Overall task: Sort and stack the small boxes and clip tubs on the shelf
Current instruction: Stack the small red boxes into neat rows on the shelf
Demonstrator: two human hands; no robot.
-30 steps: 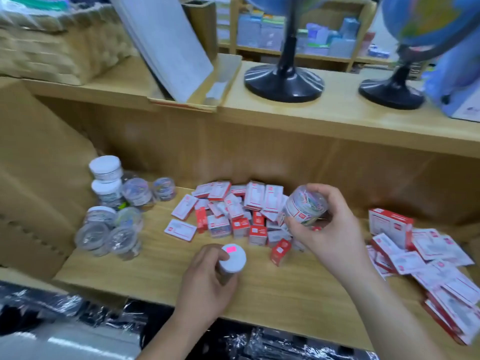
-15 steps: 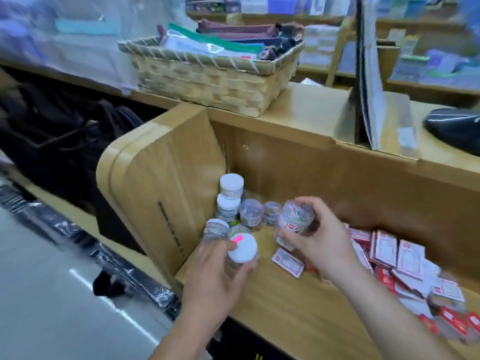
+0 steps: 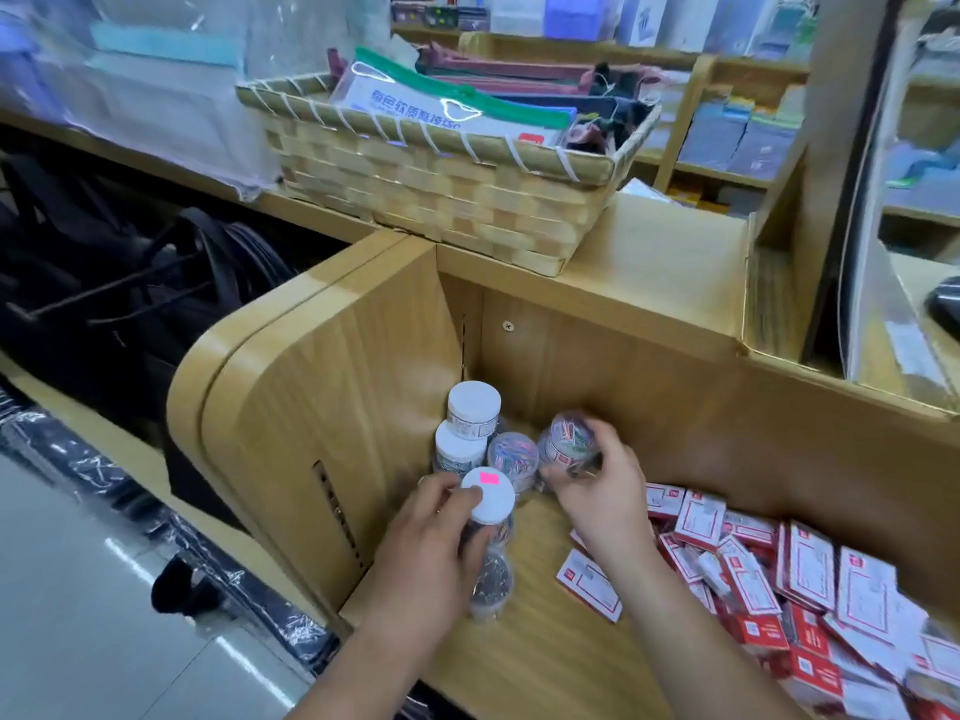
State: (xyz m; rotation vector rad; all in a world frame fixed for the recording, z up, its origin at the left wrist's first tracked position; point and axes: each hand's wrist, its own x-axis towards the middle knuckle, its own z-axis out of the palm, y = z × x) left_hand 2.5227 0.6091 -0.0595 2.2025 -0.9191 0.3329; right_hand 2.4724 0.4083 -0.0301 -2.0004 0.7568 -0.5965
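My left hand [image 3: 426,553] grips a clear clip tub with a white lid and pink sticker [image 3: 488,498], held on top of another clear tub [image 3: 491,589] near the shelf's front left. My right hand [image 3: 597,491] holds a clear tub of coloured clips [image 3: 569,441], tilted, just right of a standing tub of coloured clips [image 3: 513,457]. Two white-lidded tubs [image 3: 470,423] stand stacked in the back left corner. A heap of small red-and-white boxes [image 3: 779,579] lies on the wooden shelf [image 3: 545,657] to the right.
The shelf's curved wooden side panel [image 3: 322,407] closes the left end. A woven basket [image 3: 441,184] of pouches sits on the top ledge above. Dark bags [image 3: 130,283] and a floor aisle lie to the left.
Both hands have carried their tubs left, from the box heap to the tub cluster in the corner. The camera has swung left and closer; the globes are out of view.
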